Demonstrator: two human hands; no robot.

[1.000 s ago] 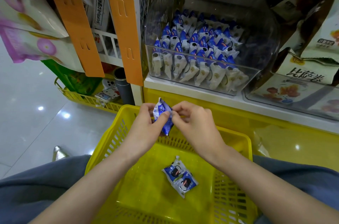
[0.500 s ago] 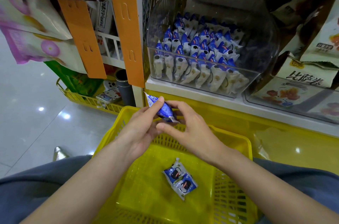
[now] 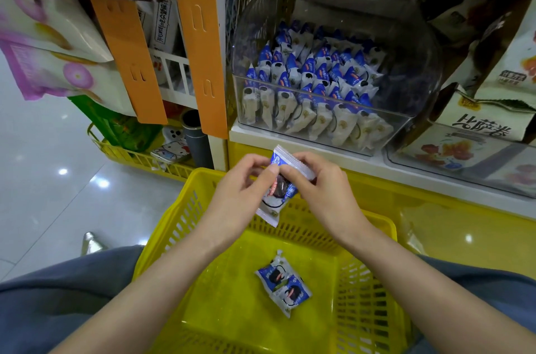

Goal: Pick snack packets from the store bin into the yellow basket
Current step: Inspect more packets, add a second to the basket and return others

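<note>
Plastic snack packet (image 3: 279,190) is looking light and slippery; left hand (image 3: 239,194) and right hand (image 3: 323,188) are pinching its upper half.

Basket (image 3: 293,223): yellow plastic lattice, glossy. Bin (image 3: 412,69): clear smooth plastic. Packets (image 3: 316,87): shiny film. Floor (image 3: 43,179): glossy tile.

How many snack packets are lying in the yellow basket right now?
2, touching on the yellow basket floor: the far packet nearer the shelf, the near packet beside it. The held packet above isn't counted.
</note>
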